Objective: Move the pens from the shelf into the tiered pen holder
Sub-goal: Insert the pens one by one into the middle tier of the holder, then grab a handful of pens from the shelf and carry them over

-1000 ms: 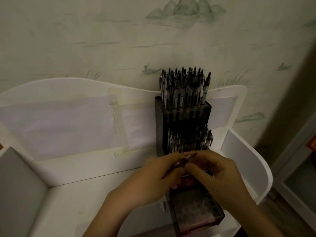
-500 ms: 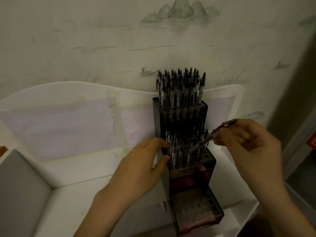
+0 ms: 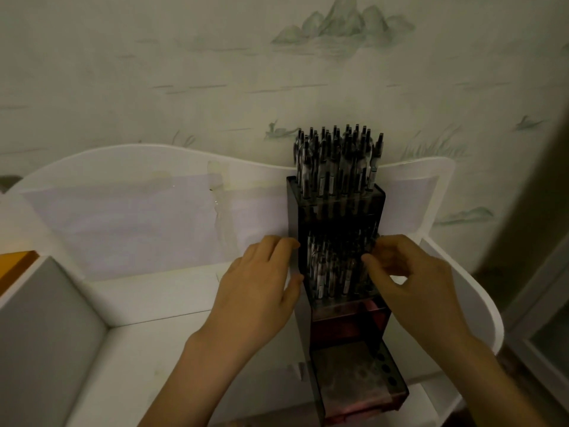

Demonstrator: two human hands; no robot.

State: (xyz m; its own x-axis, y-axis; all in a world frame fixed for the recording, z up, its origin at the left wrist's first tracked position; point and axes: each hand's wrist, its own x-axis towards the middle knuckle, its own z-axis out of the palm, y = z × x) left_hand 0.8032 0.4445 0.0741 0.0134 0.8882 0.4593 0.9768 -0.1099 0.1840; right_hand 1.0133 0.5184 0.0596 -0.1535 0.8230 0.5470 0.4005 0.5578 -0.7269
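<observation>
Two hands frame your dark, translucent three-tiered pen holder point(image 3: 338, 272), which stands upright on the white shelf point(image 3: 147, 303) against its curved white back panel point(image 3: 123, 167). Largest behind it is the pale wallpapered wall with faint green mountains point(image 3: 338, 29), rising above the holder. To the holder's left, taped white paper sheets point(image 3: 138, 223) cover the back panel, and a grey divider panel point(image 3: 46, 334) stands at the shelf's left end.

Your left hand point(image 3: 261, 282) rests against the holder's left wall at the middle tier, fingers fairly straight and together, thumb touching the wall's front edge; it grasps nothing. Your right hand point(image 3: 412, 278) is at the holder's right side, fingers curled in towards the middle tier; whether the fingertips pinch a pen there, you cannot tell.

Black-capped pens point(image 3: 335, 161) stand packed upright in the top tier, more pens point(image 3: 332, 269) fill the middle tier, and the lowest tier point(image 3: 357, 377) shows open round holes.
</observation>
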